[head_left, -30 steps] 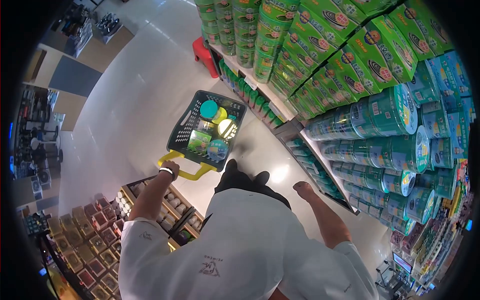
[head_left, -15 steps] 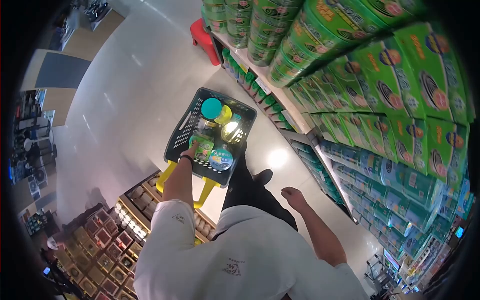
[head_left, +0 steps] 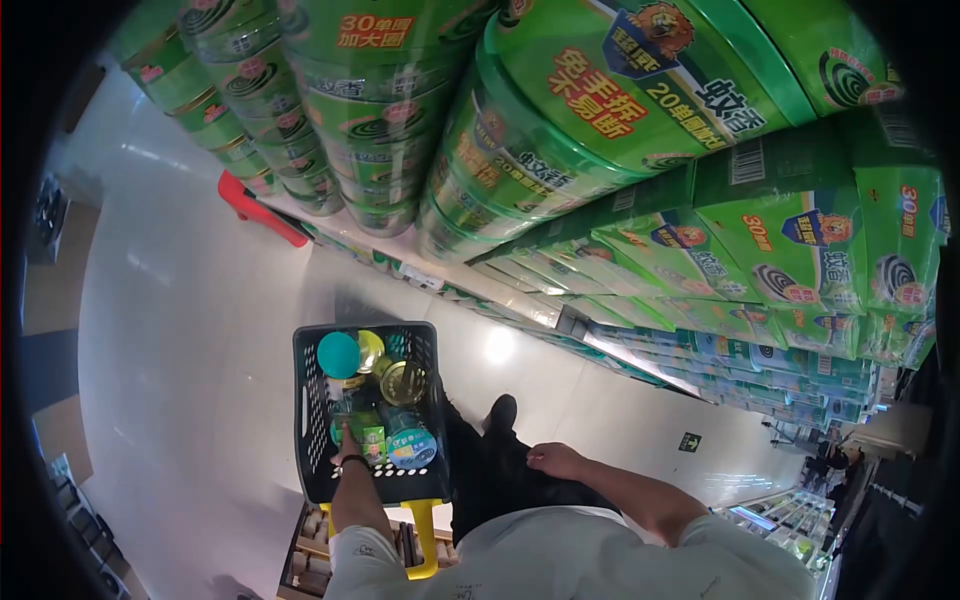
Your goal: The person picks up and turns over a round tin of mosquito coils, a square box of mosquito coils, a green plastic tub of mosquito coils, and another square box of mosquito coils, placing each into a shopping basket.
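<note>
A black perforated basket (head_left: 302,400) with yellow handles (head_left: 424,535) stands below me at left of centre. Inside lie a teal-lidded tub (head_left: 339,354), a yellow-lidded container (head_left: 370,350), a gold-lidded jar (head_left: 402,382) and a blue-lidded tub (head_left: 412,448). My left hand (head_left: 347,443) reaches into the basket, closed at a small green box (head_left: 373,442). My right hand (head_left: 553,460) hangs beside my leg, its fingers curled in with nothing visible in them.
Shelves at the upper right hold green tubs (head_left: 600,90) and green boxes (head_left: 700,260) of mosquito coils. A red stool (head_left: 262,212) stands by the shelf end. Wooden display crates (head_left: 310,560) are at the bottom, and a green floor sign (head_left: 690,442) is on the right.
The view has turned and come nearer to the shelf, so the tubs look larger. Basket and left hand now appear lower and further left, the hand still at the green box.
</note>
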Action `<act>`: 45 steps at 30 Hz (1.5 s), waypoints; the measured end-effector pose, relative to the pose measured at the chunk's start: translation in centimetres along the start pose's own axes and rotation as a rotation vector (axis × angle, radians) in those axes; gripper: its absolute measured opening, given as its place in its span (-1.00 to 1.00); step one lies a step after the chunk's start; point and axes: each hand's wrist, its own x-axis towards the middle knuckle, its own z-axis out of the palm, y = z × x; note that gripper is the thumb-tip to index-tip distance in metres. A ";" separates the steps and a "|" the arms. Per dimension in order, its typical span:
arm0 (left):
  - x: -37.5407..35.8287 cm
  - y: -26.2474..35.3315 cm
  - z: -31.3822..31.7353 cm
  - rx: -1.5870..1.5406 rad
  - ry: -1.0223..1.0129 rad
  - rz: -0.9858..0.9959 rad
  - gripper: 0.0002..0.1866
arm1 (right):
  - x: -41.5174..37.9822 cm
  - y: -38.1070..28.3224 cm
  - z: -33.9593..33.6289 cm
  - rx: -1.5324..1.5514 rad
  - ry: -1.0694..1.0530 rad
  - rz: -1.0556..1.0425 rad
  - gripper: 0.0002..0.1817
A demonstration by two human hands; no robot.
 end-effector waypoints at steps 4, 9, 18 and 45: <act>-2.9 1.8 0.1 0.312 0.141 -0.033 0.48 | 1.5 -0.4 -0.1 0.060 -0.028 0.034 -0.60; -2.4 2.1 0.7 0.284 0.163 0.004 0.40 | 2.2 0.1 0.2 0.035 -0.033 -0.003 -0.58; -8.0 3.3 -5.4 0.122 0.198 0.279 0.16 | 0.1 -1.5 -1.6 -0.065 0.007 -0.075 -0.56; -60.6 -7.1 -22.7 0.058 -1.538 1.092 -0.13 | -30.3 -7.2 -17.7 0.733 0.823 -1.047 0.20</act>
